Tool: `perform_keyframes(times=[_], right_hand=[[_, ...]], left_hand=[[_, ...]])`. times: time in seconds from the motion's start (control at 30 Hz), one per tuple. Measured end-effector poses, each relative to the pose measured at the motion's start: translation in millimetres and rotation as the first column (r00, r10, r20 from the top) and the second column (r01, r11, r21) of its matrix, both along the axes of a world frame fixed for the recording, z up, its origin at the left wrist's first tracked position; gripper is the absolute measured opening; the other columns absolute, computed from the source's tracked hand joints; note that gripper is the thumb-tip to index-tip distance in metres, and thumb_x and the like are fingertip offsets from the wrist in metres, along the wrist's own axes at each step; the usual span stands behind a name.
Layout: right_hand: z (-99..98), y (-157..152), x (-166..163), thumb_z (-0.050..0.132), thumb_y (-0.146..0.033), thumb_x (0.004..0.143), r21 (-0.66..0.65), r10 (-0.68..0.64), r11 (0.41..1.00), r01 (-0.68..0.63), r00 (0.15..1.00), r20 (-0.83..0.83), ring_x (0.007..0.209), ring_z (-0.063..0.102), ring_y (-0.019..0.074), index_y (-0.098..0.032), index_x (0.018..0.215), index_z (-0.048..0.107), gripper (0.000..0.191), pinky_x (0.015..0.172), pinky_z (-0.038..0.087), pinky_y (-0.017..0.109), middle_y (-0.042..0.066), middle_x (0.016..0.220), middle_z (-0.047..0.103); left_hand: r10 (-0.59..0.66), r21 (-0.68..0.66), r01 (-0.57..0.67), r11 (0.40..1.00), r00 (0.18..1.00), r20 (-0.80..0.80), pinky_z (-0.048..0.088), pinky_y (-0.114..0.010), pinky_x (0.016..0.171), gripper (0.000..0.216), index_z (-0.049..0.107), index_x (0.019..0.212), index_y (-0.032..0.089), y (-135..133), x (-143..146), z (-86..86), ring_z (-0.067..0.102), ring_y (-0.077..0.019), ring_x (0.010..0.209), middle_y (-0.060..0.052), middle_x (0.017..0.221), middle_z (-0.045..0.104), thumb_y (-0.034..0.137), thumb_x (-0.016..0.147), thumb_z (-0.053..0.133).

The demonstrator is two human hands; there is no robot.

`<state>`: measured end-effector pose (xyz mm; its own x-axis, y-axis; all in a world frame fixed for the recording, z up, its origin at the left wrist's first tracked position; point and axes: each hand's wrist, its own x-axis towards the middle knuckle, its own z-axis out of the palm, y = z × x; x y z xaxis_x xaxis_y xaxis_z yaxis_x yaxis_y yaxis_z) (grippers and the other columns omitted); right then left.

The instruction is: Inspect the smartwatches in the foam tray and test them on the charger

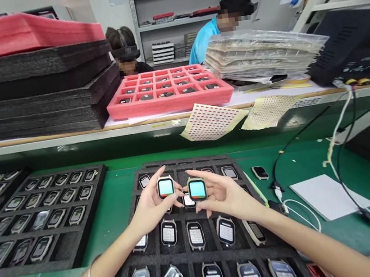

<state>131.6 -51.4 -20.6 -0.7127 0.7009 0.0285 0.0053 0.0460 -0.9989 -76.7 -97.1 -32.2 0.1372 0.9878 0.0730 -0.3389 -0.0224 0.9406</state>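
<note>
My left hand point(155, 202) grips a smartwatch without a strap point(166, 188), its screen lit cyan with a green and red strip along the bottom. Close beside it, my right hand point(221, 192) has its fingers round a second smartwatch point(197, 188) with a similar cyan screen. Both are held over a black foam tray point(186, 256) whose compartments hold several more watch bodies, many with lit white screens. One such watch point(196, 235) lies just below my hands. Part of the tray's middle row is hidden behind my hands.
Another black foam tray point(103, 178) of watches lies left. A lone watch point(260, 172), white pad point(330, 195) and cables point(333, 137) are on the right. The shelf bears a pink foam tray point(170, 105), stacked black foam point(29, 95) and a dark instrument point(350, 44). Two people sit beyond.
</note>
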Motion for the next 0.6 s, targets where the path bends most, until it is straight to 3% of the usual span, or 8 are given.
perform_keyframes(times=[0.07, 0.13, 0.2, 0.27, 0.33, 0.4, 0.6], right_hand=[[-4.7, 14, 0, 0.062, -0.023, 0.085, 0.233, -0.047, 0.972, 0.009, 0.986, 0.161, 0.078, 0.068, 0.0183, -0.022, 0.137, 0.033, 0.06, 0.058, 0.058, 0.027, 0.007, 0.103, 0.065], [-11.1, 31, -2, 0.061, -0.026, 0.085, 0.536, -0.194, 0.844, -0.009, 0.927, 0.321, 0.08, 0.066, 0.0197, -0.019, 0.131, 0.04, 0.051, 0.065, 0.057, 0.032, 0.008, 0.103, 0.065], [-18.9, 50, -5, 0.066, -0.028, 0.08, 0.683, -0.302, 0.729, -0.042, 0.876, 0.376, 0.094, 0.061, 0.0251, -0.017, 0.123, 0.05, 0.047, 0.08, 0.052, 0.041, 0.011, 0.11, 0.061], [-26.3, 66, -10, 0.07, -0.029, 0.076, 0.727, -0.312, 0.68, -0.095, 0.86, 0.404, 0.105, 0.054, 0.0293, -0.016, 0.117, 0.056, 0.045, 0.091, 0.044, 0.046, 0.012, 0.113, 0.058], [-31.4, 76, -13, 0.07, -0.031, 0.076, 0.75, -0.306, 0.642, -0.16, 0.843, 0.442, 0.105, 0.052, 0.0307, -0.016, 0.117, 0.059, 0.045, 0.092, 0.042, 0.048, 0.013, 0.111, 0.057], [-32.5, 81, -12, 0.068, -0.033, 0.078, 0.765, -0.312, 0.61, -0.207, 0.824, 0.472, 0.102, 0.052, 0.0313, -0.017, 0.121, 0.058, 0.047, 0.089, 0.042, 0.048, 0.013, 0.109, 0.057], [-21.4, 77, 5, 0.058, -0.03, 0.087, 0.8, -0.356, 0.55, -0.24, 0.799, 0.485, 0.104, 0.051, 0.0299, -0.015, 0.125, 0.054, 0.042, 0.09, 0.042, 0.046, 0.014, 0.111, 0.058]], left_hand=[[-0.021, 0.004, 0.021, 1.0, 1.0, -0.001, 0.056, -0.03, 0.074, 0.08, 0.026, 0.139, 0.026, 2, -1, -5.9, 0.061, -0.0171, 0.091, -0.005, 0.102, 0.058, 0.013, 0.074, 0.071], [-0.026, 0.008, 0.026, 1.0, 0.999, -0.02, 0.055, -0.033, 0.078, 0.087, 0.02, 0.141, 0.03, 7, -3, -12.9, 0.061, -0.0173, 0.093, -0.004, 0.105, 0.055, 0.015, 0.074, 0.072], [-0.008, 0.026, 0.01, 1.0, 0.996, -0.09, 0.054, -0.037, 0.08, 0.083, 0.015, 0.142, 0.032, 17, -6, -20.6, 0.062, -0.0182, 0.093, -0.003, 0.104, 0.054, 0.02, 0.078, 0.067], [0.025, 0.072, -0.009, 0.997, 0.974, -0.226, 0.052, -0.04, 0.083, 0.074, 0.021, 0.139, 0.03, 33, -11, -28.3, 0.063, -0.0202, 0.094, -0.003, 0.103, 0.056, 0.023, 0.08, 0.064], [0.051, 0.12, -0.009, 0.993, 0.933, -0.356, 0.047, -0.04, 0.09, 0.057, 0.043, 0.125, 0.023, 49, -16, -35.4, 0.062, -0.0217, 0.096, -0.005, 0.102, 0.059, 0.022, 0.075, 0.069], [0.061, 0.132, -0.01, 0.991, 0.921, -0.386, 0.044, -0.04, 0.093, 0.046, 0.053, 0.111, 0.02, 62, -21, -40.8, 0.061, -0.0217, 0.095, -0.005, 0.102, 0.061, 0.02, 0.07, 0.073], [-0.025, 0.075, 0.049, 0.996, 0.956, -0.291, 0.051, -0.034, 0.079, 0.055, 0.041, 0.118, 0.02, 68, -23, -41.2, 0.065, -0.0182, 0.085, -0.005, 0.097, 0.06, 0.023, 0.072, 0.071]])
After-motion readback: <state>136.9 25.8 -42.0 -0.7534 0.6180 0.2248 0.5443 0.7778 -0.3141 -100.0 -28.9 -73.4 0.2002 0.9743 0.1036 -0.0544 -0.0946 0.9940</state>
